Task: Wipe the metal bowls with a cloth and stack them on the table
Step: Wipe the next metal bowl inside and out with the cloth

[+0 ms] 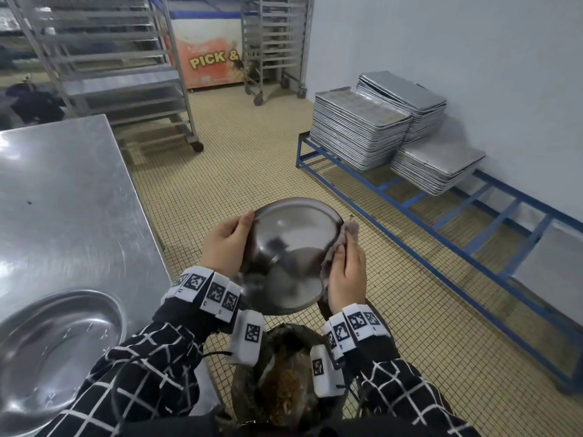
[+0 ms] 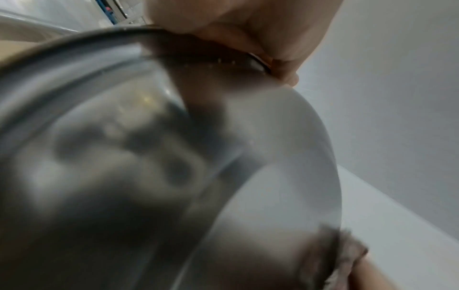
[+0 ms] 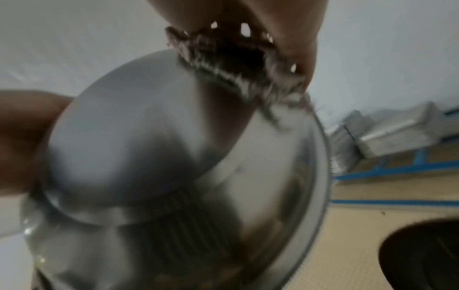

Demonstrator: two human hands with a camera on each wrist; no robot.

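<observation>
A metal bowl [image 1: 290,253] is held in the air above the tiled floor [image 1: 239,171], right of the steel tabletop [image 1: 63,197], tilted with its inside toward the head camera. The left hand [image 1: 225,244] grips its left rim, thumb curled over the edge. The right hand [image 1: 345,272] presses a grey cloth [image 1: 344,238] against the right rim, fingers curled round it. A second bowl [image 1: 56,348] sits on the tabletop. A freezer [image 1: 208,55] far back reads "PICK &"; square-coded tags band both wrists.
</observation>
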